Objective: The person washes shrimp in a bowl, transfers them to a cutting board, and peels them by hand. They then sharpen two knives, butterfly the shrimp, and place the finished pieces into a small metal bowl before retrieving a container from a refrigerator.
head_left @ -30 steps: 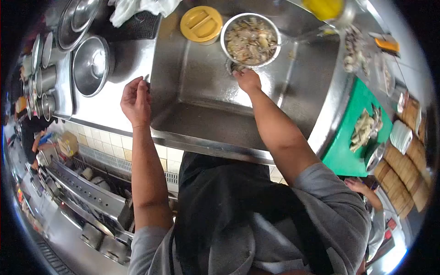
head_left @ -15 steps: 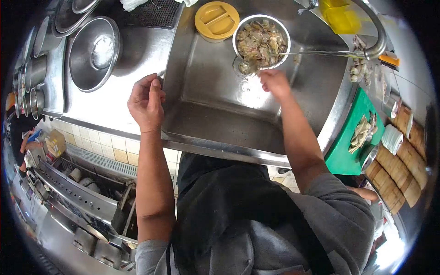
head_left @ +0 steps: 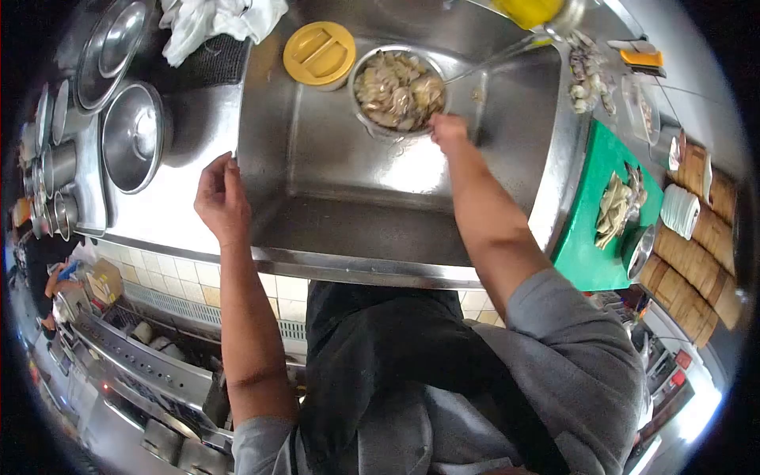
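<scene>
A round metal bowl (head_left: 360, 117) stands in the steel sink (head_left: 340, 170), filled with what look like raw greyish shrimp (head_left: 392, 87). My right hand (head_left: 449, 131) is at the bowl's near right rim, fingers closed in a pinch; whatever they may hold is hidden. A thin stream of water (head_left: 495, 57) runs down into the bowl from the upper right. Over the sink's left edge hovers my left hand (head_left: 222, 198), thumb and fingers pressed together. I cannot make out anything between them. Beside the bowl sits a container with a yellow lid (head_left: 319, 53).
Metal bowls (head_left: 134, 138) and a white cloth (head_left: 218, 24) lie left of the sink. To the right, a green cutting board (head_left: 582, 237) carries pale pieces of food (head_left: 613, 210). More shrimp (head_left: 587, 75) lie on the right ledge, near an orange-handled tool (head_left: 641, 58).
The view has shifted, so the sink's contents appear further left. My right hand has moved closer to the bowl's rim. My left hand stays pinched near the sink's left edge.
</scene>
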The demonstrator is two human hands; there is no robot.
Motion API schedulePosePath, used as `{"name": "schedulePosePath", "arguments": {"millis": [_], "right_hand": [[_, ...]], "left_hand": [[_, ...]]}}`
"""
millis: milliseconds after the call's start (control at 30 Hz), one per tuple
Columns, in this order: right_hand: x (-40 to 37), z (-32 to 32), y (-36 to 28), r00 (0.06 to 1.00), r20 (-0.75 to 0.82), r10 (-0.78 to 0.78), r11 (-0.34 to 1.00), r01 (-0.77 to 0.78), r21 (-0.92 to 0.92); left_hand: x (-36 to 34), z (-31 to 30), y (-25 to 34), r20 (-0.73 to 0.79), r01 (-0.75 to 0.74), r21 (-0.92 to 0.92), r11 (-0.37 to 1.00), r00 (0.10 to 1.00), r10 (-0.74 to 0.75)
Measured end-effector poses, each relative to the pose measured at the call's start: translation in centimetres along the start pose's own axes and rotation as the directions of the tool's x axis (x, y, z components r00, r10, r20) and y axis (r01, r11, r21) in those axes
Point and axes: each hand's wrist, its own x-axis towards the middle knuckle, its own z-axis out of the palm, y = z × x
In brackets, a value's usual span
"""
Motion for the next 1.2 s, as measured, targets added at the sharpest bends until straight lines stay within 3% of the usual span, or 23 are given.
{"name": "schedulePosePath", "arguments": {"millis": [33,100,133,200,233,300,333,400,500,567,600,633,667,700,733,800,900,933,1000,1033,1100,1167,1200], "right_hand": [[-1.8,0.1,0.2,0.999,-0.036,0.004,1.0,-0.003,0.012],[0.8,-1.2,6.1,0.959,0.093,-0.269,0.92,0.284,-0.269],[-6.6,-1.0,1.0,0.999,-0.029,-0.034,0.999,0.034,-0.008],[-10.6,-2.4,0.0,0.997,0.056,-0.046,0.992,0.053,-0.117],[-12.6,-3.0,-0.8,0.991,0.125,-0.049,0.987,0.067,-0.145],[-15.5,-4.0,-1.5,0.976,0.209,-0.056,0.984,0.09,-0.155],[-17.0,-4.4,-2.0,0.954,0.292,-0.058,0.978,0.113,-0.173],[-20.2,-4.8,-4.2,0.934,0.352,-0.065,0.975,0.134,-0.176],[-21.1,-5.7,-6.7,0.847,0.523,-0.092,0.967,0.2,-0.155],[-19.3,-6.4,-8.9,0.675,0.737,-0.016,0.985,0.136,-0.104],[-17.8,-7.1,-10.4,0.692,0.722,0.016,0.968,0.169,-0.183],[-14.1,-6.8,-9.8,0.797,0.601,-0.058,0.953,0.224,-0.205],[-10.4,-6.0,-9.5,0.92,0.379,-0.102,0.926,0.227,-0.301],[-5.0,-5.6,-8.4,0.947,0.244,-0.208,0.827,0.303,-0.473],[-0.1,-5.4,-7.3,0.933,0.125,-0.337,0.697,0.336,-0.634],[4.7,-5.2,-6.6,0.952,0.011,-0.306,0.541,0.183,-0.821],[5.7,-4.1,-5.1,0.86,-0.155,-0.487,0.463,0.103,-0.88],[7.1,-3.8,-4.3,0.859,-0.145,-0.491,0.467,0.119,-0.876],[10.3,-3.9,-1.1,0.818,0.025,-0.574,0.242,0.199,-0.95],[11.4,-3.6,-0.5,0.817,0.037,-0.575,0.239,0.212,-0.948],[11.9,-3.2,0.6,0.931,0.209,-0.298,0.092,0.246,-0.965],[6.1,-3.3,-1.2,0.879,0.248,-0.406,0.081,0.305,-0.949],[3.1,-3.2,-2.5,0.908,0.194,-0.372,0.56,0.386,-0.733]], "left_hand": [[-0.5,0.5,0.5,-0.007,-0.013,0.071,0.997,1.0,0.013],[-1.8,1.6,1.7,0.002,0.039,0.052,0.998,0.999,-0.039],[-2.7,2.4,2.6,0.061,0.136,-0.043,0.99,0.989,-0.133],[-4.5,4.2,3.0,0.199,0.317,-0.141,0.938,0.937,-0.287],[-5.5,4.9,2.8,0.203,0.308,-0.139,0.941,0.939,-0.277],[-7.4,5.7,3.0,0.285,0.626,-0.101,0.773,0.762,-0.581],[-7.6,5.6,3.6,0.292,0.622,-0.092,0.778,0.764,-0.576],[-7.3,5.2,4.7,0.512,0.779,-0.315,0.542,0.62,-0.594],[-7.9,3.1,5.3,0.359,0.758,-0.174,0.628,0.643,-0.677],[-9.3,1.9,3.8,0.312,0.687,-0.178,0.704,0.718,-0.622],[-10.3,1.9,5.0,0.264,0.646,-0.295,0.704,0.764,-0.589],[-11.2,2.0,6.0,0.207,0.589,-0.409,0.697,0.804,-0.558],[-11.8,2.1,6.6,0.043,0.647,-0.393,0.653,0.722,-0.69],[-12.6,1.1,4.4,0.091,0.623,-0.467,0.628,0.74,-0.666],[-13.1,0.9,4.4,0.056,0.591,-0.515,0.621,0.746,-0.664],[-13.6,0.9,3.4,0.053,0.525,-0.608,0.595,0.775,-0.629],[-13.3,1.2,3.6,0.07,0.53,-0.587,0.612,0.786,-0.614],[-13.8,0.4,1.5,0.045,0.51,-0.439,0.739,0.834,-0.549],[-13.5,1.8,4.1,-0.001,0.532,-0.559,0.636,0.766,-0.642],[-13.5,1.9,4.3,-0.015,0.549,-0.554,0.626,0.745,-0.667],[-13.3,2.2,4.5,0.041,0.539,-0.551,0.637,0.78,-0.625],[-13.1,1.9,3.1,0.063,0.561,-0.492,0.666,0.786,-0.615],[-12.9,2.2,3.8,0.041,0.578,-0.478,0.661,0.767,-0.64]]}}
